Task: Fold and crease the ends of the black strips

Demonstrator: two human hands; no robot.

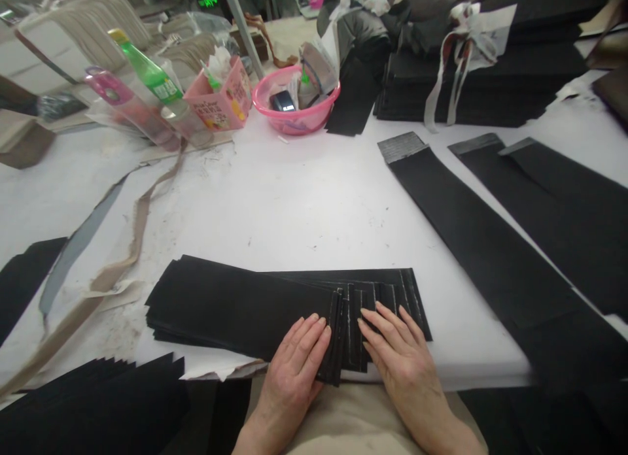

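A fanned stack of black fabric or leather-like panels lies along the table's front edge. Their right ends are stepped, with folded edges and thin pale lines. My left hand rests on the upper panels near their folded ends, its fingers stretched out side by side; its thumb is mostly hidden at the front edge. Just to its right, my right hand lies with its fingers stretched and slightly apart over the stepped ends of the lower panels. Both hands touch the stack from above.
Long black strips lie at the right, below tied black bundles. A pink basin, pink box and green bottle stand at the back. Brown strip and more black pieces lie left.
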